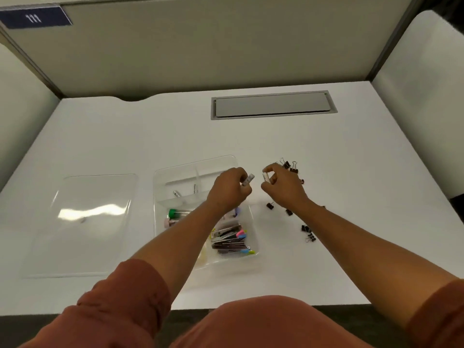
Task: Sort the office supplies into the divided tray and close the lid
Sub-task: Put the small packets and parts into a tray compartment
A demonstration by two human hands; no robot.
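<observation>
Head view, left to right. At far left, a flat, clear plastic lid (85, 222) with rounded corners lies on the white tabletop (150, 136), well apart from any hand. Just beside it to the right stands the clear plastic divided tray (160, 187), uncovered. Its far compartments hold a small white cylinder (177, 193) and a slip with printed lettering too small to read; its near-left compartment holds a green-capped tube (175, 213) and a pink-capped tube (167, 222); its near-right compartment holds a bundle of dark flat sticks with pink, blue and green tips (232, 241).

The left hand (229, 190), forearm bare below a rust-coloured sleeve (120, 305), hovers over the right part of the tray with its fingers curled round a small white cylindrical piece with dark print (248, 179). Near it, above the bare tabletop just right of the tray, the right hand (283, 189) pinches a second small white cylindrical piece (265, 177) between thumb and fingers. The two pieces are close but apart.

Right of the right hand, small black binder clips with wire handles (288, 165) lie scattered on the tabletop, some beyond the hand and others (308, 233) nearer the table's edge. At the table's far side a grey rectangular hatch cover (272, 104) sits flush in the surface.
</observation>
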